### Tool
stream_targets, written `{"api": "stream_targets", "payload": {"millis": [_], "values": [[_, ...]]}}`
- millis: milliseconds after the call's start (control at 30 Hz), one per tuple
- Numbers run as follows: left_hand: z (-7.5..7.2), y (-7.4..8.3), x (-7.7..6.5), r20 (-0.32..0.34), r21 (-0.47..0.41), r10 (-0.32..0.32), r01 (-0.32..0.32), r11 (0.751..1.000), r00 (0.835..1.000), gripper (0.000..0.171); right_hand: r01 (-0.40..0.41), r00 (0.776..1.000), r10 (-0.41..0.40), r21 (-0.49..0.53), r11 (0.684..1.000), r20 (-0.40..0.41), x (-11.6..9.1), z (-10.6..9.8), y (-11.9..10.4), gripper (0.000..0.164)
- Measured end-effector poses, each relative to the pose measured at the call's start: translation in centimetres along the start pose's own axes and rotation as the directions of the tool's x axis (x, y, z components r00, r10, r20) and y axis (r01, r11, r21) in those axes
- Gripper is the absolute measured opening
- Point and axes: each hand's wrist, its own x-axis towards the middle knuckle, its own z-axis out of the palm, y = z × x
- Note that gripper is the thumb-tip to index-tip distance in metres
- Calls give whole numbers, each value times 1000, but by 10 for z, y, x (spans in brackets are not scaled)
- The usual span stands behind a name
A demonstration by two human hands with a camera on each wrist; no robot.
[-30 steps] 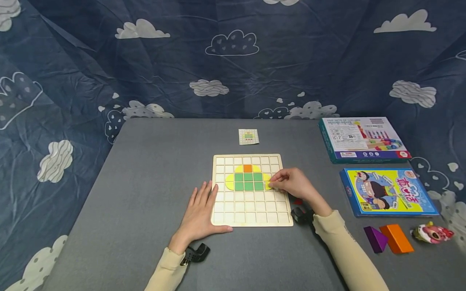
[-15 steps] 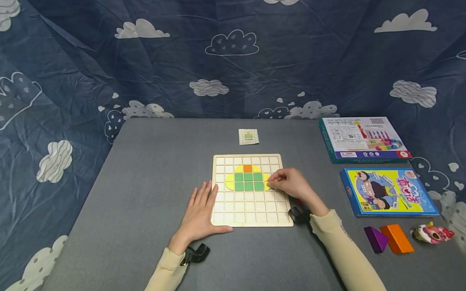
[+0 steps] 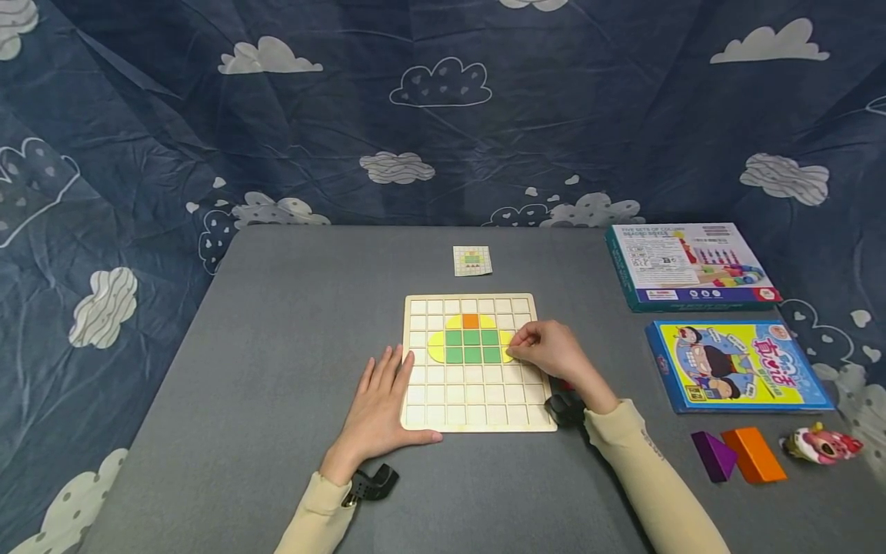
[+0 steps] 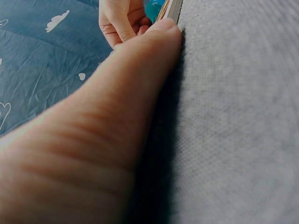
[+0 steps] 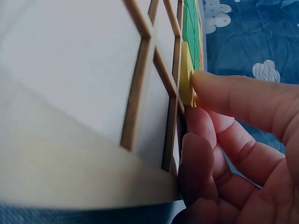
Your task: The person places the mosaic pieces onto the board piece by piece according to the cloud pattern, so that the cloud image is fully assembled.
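Observation:
A wooden grid board (image 3: 477,396) lies on the table, with green square tiles (image 3: 472,346), an orange square tile (image 3: 471,321) and rounded yellow tiles (image 3: 436,348) set in its upper half. My right hand (image 3: 554,350) pinches a rounded yellow tile (image 5: 185,77) at the right end of the green rows; thumb and fingertips are on it in the right wrist view. My left hand (image 3: 377,412) rests with straight, spread fingers at the board's left edge, the thumb along the near edge. The left wrist view is mostly filled by the left thumb (image 4: 117,88).
Behind the board lies a small pattern card (image 3: 472,261). Two boxes, one white-topped (image 3: 692,265) and one blue and yellow (image 3: 741,365), lie at the right. Nearer are a purple block (image 3: 714,455), an orange block (image 3: 754,455) and a figurine (image 3: 821,444). Something red (image 3: 566,385) shows by the right wrist.
My right hand and the yellow tile have shifted slightly left, against the green tiles, and the right forearm has swung a little left. The left hand has stayed put.

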Motion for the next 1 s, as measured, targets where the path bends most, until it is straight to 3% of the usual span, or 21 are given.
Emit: {"api": "stream_targets", "payload": {"millis": [467, 1000], "values": [[-1, 1, 1, -13, 7, 9, -9, 1000, 1000, 125, 13, 1000, -13, 22, 1000, -21, -6, -5, 2, 12], [1, 0, 0, -37, 10, 27, -27, 1000, 999, 124, 57, 978, -60, -19, 998, -200, -26, -30, 31, 14]]}}
